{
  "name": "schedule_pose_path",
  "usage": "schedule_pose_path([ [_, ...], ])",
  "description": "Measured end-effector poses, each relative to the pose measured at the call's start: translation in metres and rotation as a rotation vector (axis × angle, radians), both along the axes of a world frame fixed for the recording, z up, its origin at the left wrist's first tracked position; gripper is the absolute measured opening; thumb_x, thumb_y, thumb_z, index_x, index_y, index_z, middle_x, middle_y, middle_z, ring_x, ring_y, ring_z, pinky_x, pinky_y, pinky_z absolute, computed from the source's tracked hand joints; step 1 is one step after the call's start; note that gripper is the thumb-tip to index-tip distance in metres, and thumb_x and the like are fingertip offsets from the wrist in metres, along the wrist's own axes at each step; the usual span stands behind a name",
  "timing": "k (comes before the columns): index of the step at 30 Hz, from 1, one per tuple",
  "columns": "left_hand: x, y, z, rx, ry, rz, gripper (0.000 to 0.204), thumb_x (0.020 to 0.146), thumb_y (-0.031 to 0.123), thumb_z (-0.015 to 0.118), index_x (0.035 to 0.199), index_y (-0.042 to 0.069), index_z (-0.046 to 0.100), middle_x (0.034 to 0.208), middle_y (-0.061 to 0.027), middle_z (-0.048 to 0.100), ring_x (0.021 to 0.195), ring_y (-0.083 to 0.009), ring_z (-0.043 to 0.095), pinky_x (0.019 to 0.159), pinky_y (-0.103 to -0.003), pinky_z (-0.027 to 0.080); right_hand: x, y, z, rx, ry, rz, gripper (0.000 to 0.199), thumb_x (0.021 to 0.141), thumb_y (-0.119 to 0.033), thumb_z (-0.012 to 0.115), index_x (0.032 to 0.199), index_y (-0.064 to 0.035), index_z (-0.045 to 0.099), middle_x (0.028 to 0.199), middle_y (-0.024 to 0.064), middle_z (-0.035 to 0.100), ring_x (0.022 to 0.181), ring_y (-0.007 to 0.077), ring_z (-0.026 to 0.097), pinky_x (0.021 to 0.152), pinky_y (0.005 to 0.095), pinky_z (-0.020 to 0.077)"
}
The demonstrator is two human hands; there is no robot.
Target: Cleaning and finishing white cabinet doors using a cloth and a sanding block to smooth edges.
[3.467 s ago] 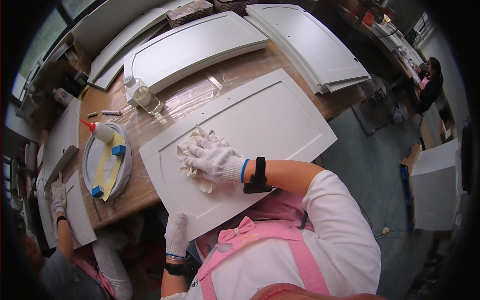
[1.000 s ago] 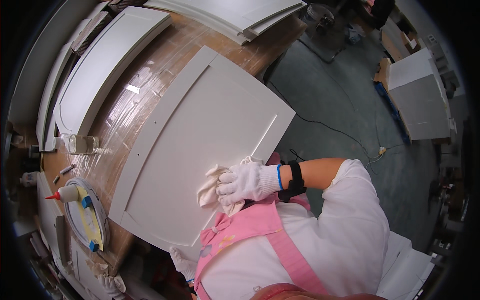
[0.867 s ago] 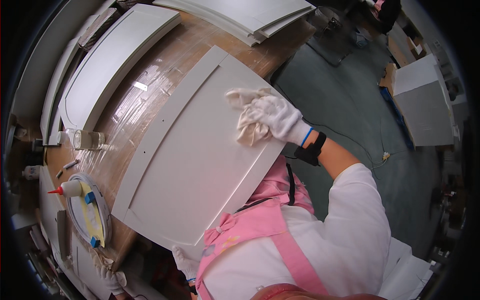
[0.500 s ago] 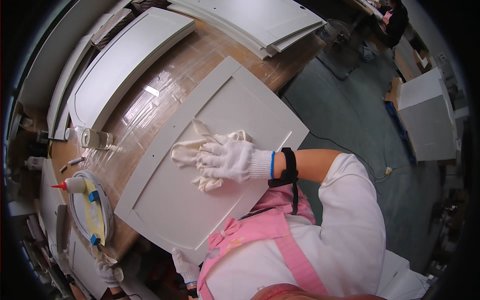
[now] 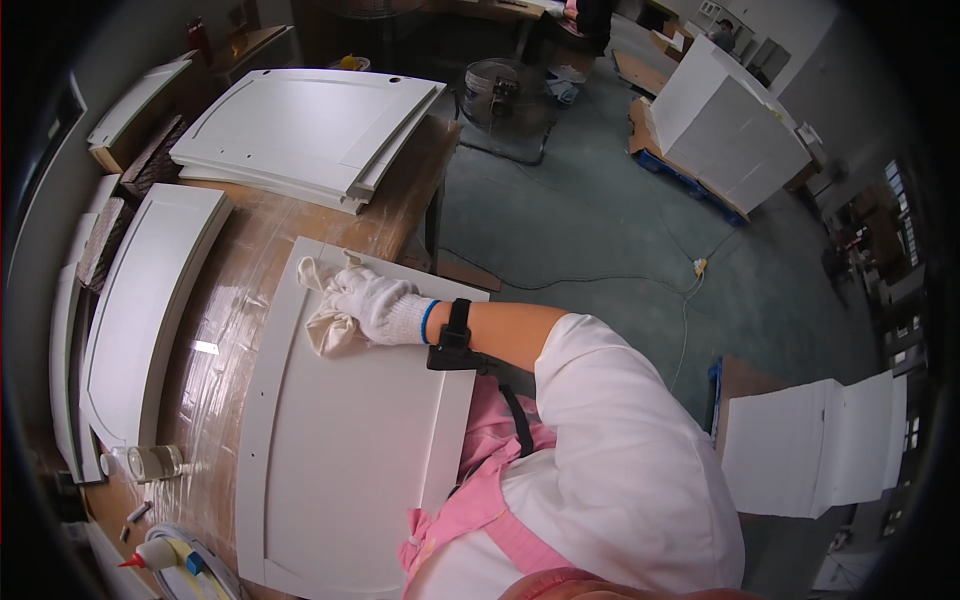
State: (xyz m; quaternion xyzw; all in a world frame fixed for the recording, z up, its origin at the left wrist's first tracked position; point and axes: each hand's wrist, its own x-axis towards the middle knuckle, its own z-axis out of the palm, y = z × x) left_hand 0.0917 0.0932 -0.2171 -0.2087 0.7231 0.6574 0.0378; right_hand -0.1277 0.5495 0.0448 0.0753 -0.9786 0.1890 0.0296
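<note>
Nearest, the white cabinet door panel [image 5: 350, 440] lies flat on the wooden workbench [image 5: 250, 260], running from about six o'clock up toward the middle of the view. Over its upper end, the right hand [image 5: 378, 303], in a white knit glove, presses flat with fingers spread on a crumpled cream cloth [image 5: 325, 325], which rests against the panel's raised frame near its eleven-o'clock corner. A black band circles that wrist. The left hand is out of sight. At seven o'clock sit a small glass jar [image 5: 155, 462] and a red-tipped glue bottle [image 5: 150, 555]. Farther, at nine o'clock, another white door [image 5: 140, 320] lies alongside; at eleven o'clock a stack of white doors [image 5: 300, 135] rests.
</note>
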Motion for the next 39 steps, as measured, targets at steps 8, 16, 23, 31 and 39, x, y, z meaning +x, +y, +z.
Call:
schedule_pose_path([
  [8,-0.001,-0.003,0.012,-0.014,-0.029,-0.029,0.036,0.102,0.025,0.048,0.127,-0.001,0.055,0.124,-0.0139,0.058,0.119,-0.0239,0.055,0.103,-0.034,0.042,0.135,0.149,0.059,0.38,-0.89,-0.396,0.055,0.063,-0.009,0.075,0.117,-0.0174,0.067,0.094,0.0083,0.07,0.08,0.0287,0.069,0.069,0.0433,0.0564],
  [16,0.008,0.004,0.033,-0.039,-0.055,-0.009,0.038,0.102,0.025,0.049,0.13,-0.001,0.053,0.128,-0.0152,0.057,0.121,-0.0237,0.054,0.105,-0.033,0.04,0.059,0.102,0.087,-0.761,-0.387,-0.067,0.058,0.075,0.001,0.042,0.131,-0.006,0.06,0.101,0.0107,0.068,0.085,0.0167,0.067,0.075,0.0288,0.0544],
  [23,0.016,0.004,0.06,-0.075,-0.103,-0.001,0.04,0.102,0.025,0.049,0.132,-0.001,0.052,0.13,-0.0165,0.056,0.123,-0.0235,0.053,0.107,-0.033,0.039,-0.043,-0.007,-0.004,0.164,0.007,-0.15,0.076,0.086,-0.049,0.061,0.147,-0.0078,0.041,0.153,0.0253,0.032,0.144,0.0477,0.022,0.119,0.0515,0.0197],
  [31,0.021,0.003,0.113,-0.138,-0.177,0.026,0.042,0.103,0.025,0.049,0.135,-0.001,0.051,0.133,-0.0179,0.055,0.124,-0.0232,0.052,0.108,-0.032,0.037,-0.036,-0.097,-0.003,0.027,0.011,0.101,0.074,0.085,-0.045,0.06,0.144,-0.0045,0.044,0.153,0.0298,0.031,0.142,0.047,0.026,0.115,0.0531,0.0255],
  [39,0.035,0.011,0.174,-0.187,-0.235,0.05,0.044,0.103,0.025,0.05,0.138,-0.002,0.049,0.136,-0.0192,0.054,0.126,-0.023,0.05,0.11,-0.032,0.035,-0.04,-0.106,-0.017,-0.039,0.094,0.12,0.071,0.084,-0.044,0.06,0.143,-0.0059,0.047,0.152,0.0289,0.034,0.141,0.0472,0.03,0.113,0.0545,0.0283],
])
